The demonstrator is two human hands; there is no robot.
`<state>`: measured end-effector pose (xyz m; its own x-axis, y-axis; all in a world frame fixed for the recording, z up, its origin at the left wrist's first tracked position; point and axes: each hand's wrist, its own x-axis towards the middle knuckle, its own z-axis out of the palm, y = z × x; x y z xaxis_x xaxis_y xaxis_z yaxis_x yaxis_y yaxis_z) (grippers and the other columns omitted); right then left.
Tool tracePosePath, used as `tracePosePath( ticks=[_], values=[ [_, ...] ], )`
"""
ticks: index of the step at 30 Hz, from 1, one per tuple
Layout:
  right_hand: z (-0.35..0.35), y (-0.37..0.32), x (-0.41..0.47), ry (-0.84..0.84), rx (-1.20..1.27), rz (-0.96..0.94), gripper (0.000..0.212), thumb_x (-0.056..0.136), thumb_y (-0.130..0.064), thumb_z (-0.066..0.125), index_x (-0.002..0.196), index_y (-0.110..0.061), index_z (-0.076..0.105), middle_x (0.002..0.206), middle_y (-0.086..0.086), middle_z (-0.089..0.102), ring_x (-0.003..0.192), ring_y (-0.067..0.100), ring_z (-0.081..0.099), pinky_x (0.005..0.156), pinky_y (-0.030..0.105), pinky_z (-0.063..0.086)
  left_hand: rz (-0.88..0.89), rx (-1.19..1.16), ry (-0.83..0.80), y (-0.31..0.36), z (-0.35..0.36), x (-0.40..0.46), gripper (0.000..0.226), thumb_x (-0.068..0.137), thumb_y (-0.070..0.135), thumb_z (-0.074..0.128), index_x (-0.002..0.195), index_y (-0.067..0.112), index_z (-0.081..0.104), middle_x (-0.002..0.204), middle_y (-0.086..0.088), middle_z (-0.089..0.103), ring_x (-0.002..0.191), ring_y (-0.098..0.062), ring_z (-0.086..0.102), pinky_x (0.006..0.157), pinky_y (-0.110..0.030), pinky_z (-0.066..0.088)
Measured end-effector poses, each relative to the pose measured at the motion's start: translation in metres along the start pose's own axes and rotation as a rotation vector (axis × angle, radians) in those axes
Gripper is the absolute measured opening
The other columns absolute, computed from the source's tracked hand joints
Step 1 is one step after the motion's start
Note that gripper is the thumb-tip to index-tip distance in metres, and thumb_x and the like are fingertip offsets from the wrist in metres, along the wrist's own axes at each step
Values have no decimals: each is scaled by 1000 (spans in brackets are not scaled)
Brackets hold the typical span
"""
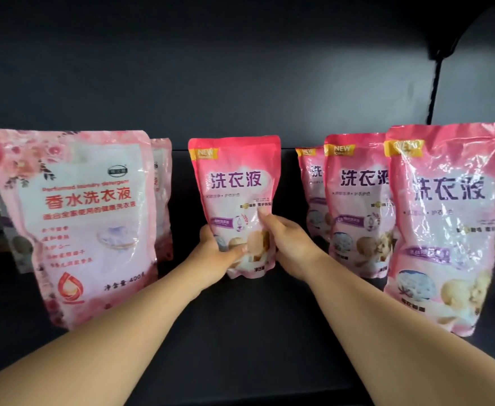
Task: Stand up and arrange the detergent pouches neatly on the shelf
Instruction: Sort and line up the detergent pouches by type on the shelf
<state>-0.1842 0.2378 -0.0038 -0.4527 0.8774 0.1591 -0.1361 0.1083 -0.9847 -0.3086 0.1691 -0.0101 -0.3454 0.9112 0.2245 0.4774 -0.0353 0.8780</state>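
Head view: we hold the middle pouch (236, 200) upright on the dark shelf (240, 332), well back and between two groups of detergent pouches. Our left hand (215, 254) wraps its fingers and thumb round the lower left corner of the pouch, and our right hand (288, 244) grips the lower right edge, with the thumb pressed on the printed face. To the left stands the large floral pouch (76, 224), leaning slightly, with another pouch (162, 200) partly hidden just behind it. To the right, three pink pouches stand one behind the other: the nearest pouch (448, 230), the second pouch (357, 206) and the rear pouch (310, 191). Whether the base of the held pouch is resting flat on the shelf we cannot tell, since our hands cover it. We judge the main risk to be a topple on release: the contents are soft, so a gusset that is not spread would let the pouch slump forward or sideways. A second risk is our right forearm brushing the second pouch as it withdraws, which could knock that row over. The lean of the floral pouch suggests it may also fall if the shelf is jolted.
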Motion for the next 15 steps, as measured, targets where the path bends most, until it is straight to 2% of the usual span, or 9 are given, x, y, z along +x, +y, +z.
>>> tracePosePath(
  ticks=[3,5,8,10,12,15],
  values=[
    [-4,-2,0,-61,-2,14,30,92,-33,52,110,-12,64,110,9,69,104,22,64,94,41,48,7,-6,12,-1,-5,-1,61,85,24,64,133,13,27,108,5,48,92,-8,46,69,-17,38],
    [-7,-2,-2,-94,-2,22,27,91,-31,55,110,-15,65,106,5,71,101,19,65,89,40,50,13,0,-6,-1,-7,-3,62,85,24,64,133,14,26,108,7,48,92,-6,47,61,-13,37],
    [-11,-3,-5,-111,-19,30,23,88,-31,58,106,-20,66,103,2,72,99,20,65,89,44,49,19,0,-28,-1,-10,-4,63,84,25,65,133,15,26,106,10,48,91,-4,47,62,-10,38],
    [-11,-4,-8,-105,-18,36,20,88,-31,58,104,-22,66,102,1,71,97,19,65,88,43,49,23,7,-38,-1,-11,-6,64,84,26,65,134,16,25,104,12,46,95,-5,48,69,-13,42],
    [-11,-4,-10,-101,-7,37,19,88,-31,59,103,-23,66,101,0,71,94,17,65,84,40,50,23,3,-50,-1,-12,-6,67,84,26,65,136,16,24,105,12,47,100,-8,49,81,-22,43],
    [-11,-5,-12,-97,4,38,18,88,-31,59,102,-23,66,95,-2,72,89,14,66,76,36,51,23,9,-52,-1,-12,-8,68,84,27,64,137,16,23,109,11,47,102,-8,48,84,-24,40]
  ],
)
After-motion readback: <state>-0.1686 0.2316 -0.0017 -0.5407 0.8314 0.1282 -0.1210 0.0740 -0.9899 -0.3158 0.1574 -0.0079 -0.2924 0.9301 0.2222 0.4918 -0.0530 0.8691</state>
